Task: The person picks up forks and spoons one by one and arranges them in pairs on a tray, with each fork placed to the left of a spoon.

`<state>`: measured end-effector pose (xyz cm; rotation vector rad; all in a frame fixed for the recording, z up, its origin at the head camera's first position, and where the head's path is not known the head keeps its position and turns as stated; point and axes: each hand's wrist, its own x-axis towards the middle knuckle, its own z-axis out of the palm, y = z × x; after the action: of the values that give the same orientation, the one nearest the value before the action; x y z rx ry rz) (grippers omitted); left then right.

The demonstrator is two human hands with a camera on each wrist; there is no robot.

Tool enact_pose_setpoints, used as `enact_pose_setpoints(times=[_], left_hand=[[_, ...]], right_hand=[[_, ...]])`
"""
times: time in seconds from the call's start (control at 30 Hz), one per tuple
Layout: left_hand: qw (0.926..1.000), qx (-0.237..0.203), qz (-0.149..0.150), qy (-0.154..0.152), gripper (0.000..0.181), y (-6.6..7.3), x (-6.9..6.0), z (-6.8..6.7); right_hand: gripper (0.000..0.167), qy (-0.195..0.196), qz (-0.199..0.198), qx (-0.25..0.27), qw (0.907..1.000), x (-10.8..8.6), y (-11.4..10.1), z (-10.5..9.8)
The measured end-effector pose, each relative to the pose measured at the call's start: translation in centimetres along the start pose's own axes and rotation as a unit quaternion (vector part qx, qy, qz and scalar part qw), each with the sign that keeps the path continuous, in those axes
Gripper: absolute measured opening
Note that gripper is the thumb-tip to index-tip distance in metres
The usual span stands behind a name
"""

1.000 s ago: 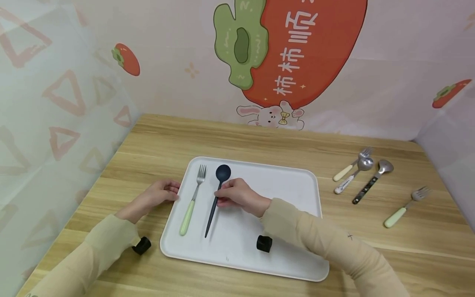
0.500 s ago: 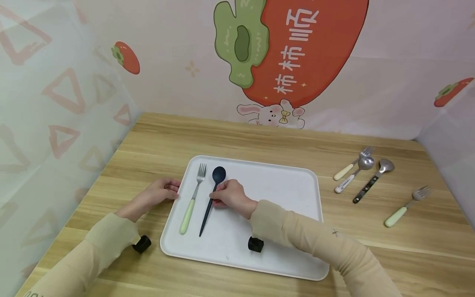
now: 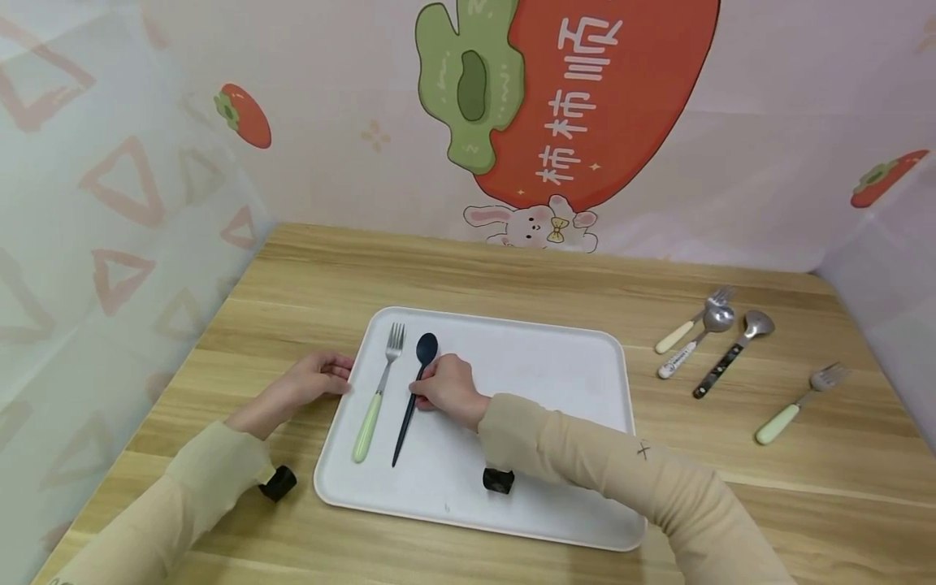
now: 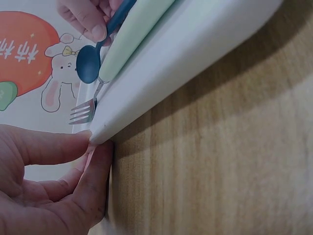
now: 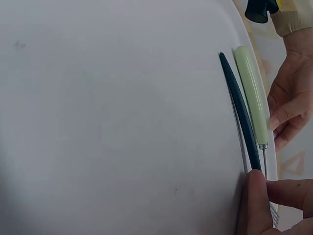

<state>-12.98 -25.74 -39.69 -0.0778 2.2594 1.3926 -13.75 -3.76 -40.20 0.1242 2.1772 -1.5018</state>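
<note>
The white tray (image 3: 526,390) lies on the wooden table. Along its left side is a fork with a light green handle (image 3: 368,426), tines pointing away. Just right of that fork, a dark blue spoon (image 3: 426,349) lies roughly parallel to it, apart from it. My right hand (image 3: 449,390) pinches the spoon's handle between thumb and fingers, as the right wrist view also shows at the dark handle (image 5: 239,105). My left hand (image 3: 310,382) grips the tray's left rim; in the left wrist view its thumb is on top and the fingers (image 4: 95,181) are below the edge.
Right of the tray lie a fork with a cream handle (image 3: 674,336), a spoon with a white handle (image 3: 677,360), a spoon-like utensil with a black handle (image 3: 720,370) and another green-handled fork (image 3: 778,423). A patterned wall covering (image 3: 329,162) stands behind the table.
My right hand has moved left with the dark blue spoon, bringing it nearer the green-handled fork on the tray. The left hand has stayed at the rim.
</note>
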Motion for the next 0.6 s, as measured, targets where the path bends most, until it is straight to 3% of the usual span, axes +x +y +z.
enact_pose_setpoints(times=[0.6], left_hand=[[0.9997, 0.02, 0.011, 0.0, 0.043, 0.04, -0.1, 0.03]], right_hand=[[0.013, -0.011, 0.003, -0.015, 0.9998, 0.11, -0.25, -0.15]])
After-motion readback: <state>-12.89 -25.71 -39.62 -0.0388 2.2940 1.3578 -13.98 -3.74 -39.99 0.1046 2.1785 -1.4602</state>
